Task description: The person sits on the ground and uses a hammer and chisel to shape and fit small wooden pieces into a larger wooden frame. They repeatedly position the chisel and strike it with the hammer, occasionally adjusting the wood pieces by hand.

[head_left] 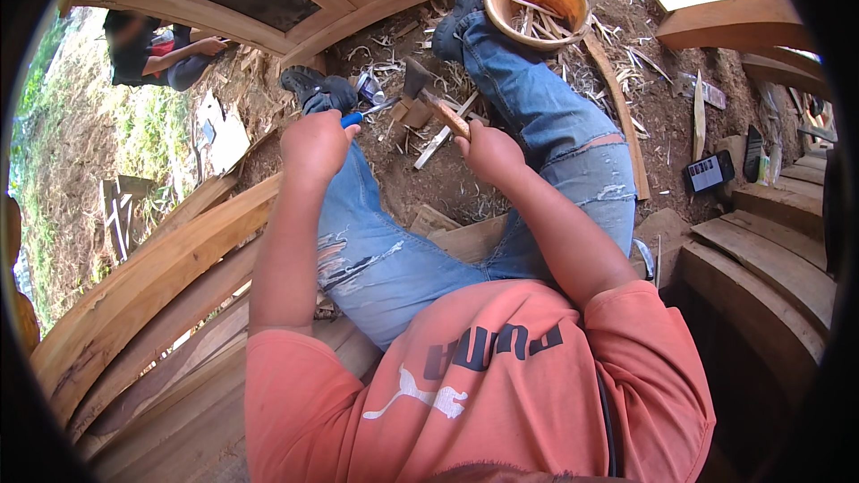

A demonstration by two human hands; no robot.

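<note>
My left hand (318, 145) is closed round a tool with a blue handle (352, 119). Its thin metal shaft points right, and I cannot tell whether it is a chisel or a screwdriver. In my right hand (494, 154) is the wooden handle of a hatchet (447, 114), whose dark metal head (416, 79) is up and to the left. Small wood blocks (413, 114) lie just below that head, close to the blue-handled tool's tip. Between my feet, a small can (369, 87) lies on the ground near my left boot.
Wood shavings cover the dirt floor. A tan bucket (573, 22) of wood sticks stands by my right boot. Framed wooden panels (349, 22) rise ahead. Planks (170, 268) lie at left, more boards (752, 250) at right beside a phone (710, 173). Another person (165, 58) sits far left.
</note>
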